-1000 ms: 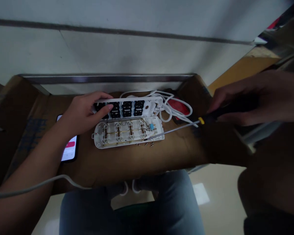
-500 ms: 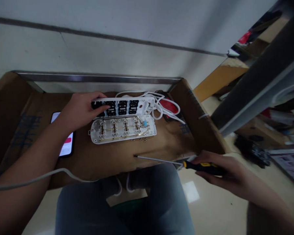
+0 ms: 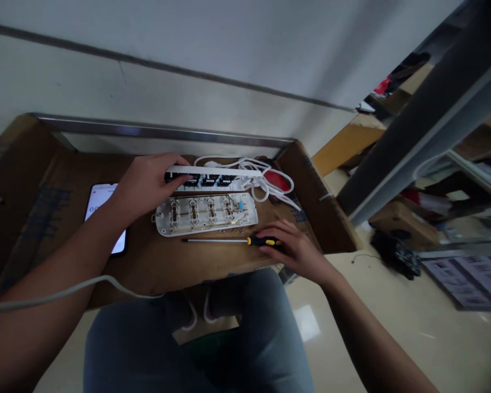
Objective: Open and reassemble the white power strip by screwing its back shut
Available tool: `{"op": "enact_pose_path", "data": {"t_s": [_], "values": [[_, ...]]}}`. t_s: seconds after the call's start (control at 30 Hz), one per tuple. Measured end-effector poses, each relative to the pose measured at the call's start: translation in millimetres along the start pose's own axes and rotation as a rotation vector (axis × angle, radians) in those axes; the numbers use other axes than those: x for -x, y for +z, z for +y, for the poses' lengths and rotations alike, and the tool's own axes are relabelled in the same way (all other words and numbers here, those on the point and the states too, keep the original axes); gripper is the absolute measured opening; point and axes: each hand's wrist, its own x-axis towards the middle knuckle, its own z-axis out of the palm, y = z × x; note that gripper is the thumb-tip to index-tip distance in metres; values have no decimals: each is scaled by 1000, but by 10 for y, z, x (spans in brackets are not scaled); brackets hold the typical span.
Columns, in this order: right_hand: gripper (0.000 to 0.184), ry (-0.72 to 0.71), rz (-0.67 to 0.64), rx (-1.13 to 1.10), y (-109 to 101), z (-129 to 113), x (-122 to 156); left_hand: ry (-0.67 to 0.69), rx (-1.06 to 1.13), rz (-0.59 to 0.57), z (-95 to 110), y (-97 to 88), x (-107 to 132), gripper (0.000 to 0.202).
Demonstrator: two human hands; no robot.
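My left hand (image 3: 157, 180) grips the left end of the white power strip cover (image 3: 221, 171), thumb on its black-lined inner side. The cover is tilted on its long edge behind the open power strip base (image 3: 207, 214). Brass contact strips and a small blue part (image 3: 241, 205) show inside the base. My right hand (image 3: 288, 245) is closed around the black and yellow handle of a screwdriver (image 3: 216, 240), whose shaft points left along the cardboard in front of the base. Several small screws (image 3: 234, 230) lie between the base and the handle.
A cardboard box tray (image 3: 163, 273) holds everything, its side walls raised left and right. A lit phone (image 3: 118, 246) lies partly under my left forearm. The white power cord (image 3: 284, 191) is coiled at the back right. Another white cable (image 3: 106, 279) crosses my left forearm.
My right hand has brought the screwdriver left and inward, from the box's front right corner to just before the base. The cover in my left hand has tipped further over. The view has shifted slightly.
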Motion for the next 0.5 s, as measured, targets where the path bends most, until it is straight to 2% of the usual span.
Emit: {"op": "enact_pose_path", "data": {"t_s": [0.2, 0.33, 0.43, 0.5], "values": [[39, 338, 254, 148, -43, 129, -423, 23, 26, 40, -17, 61, 2, 23], [30, 480, 264, 310, -18, 168, -663, 19, 36, 35, -25, 58, 7, 25], [22, 559, 252, 426, -60, 162, -677, 23, 45, 38, -47, 52, 4, 26], [23, 591, 236, 486, -104, 153, -650, 28, 46, 29, -60, 47, 1, 27]]}}
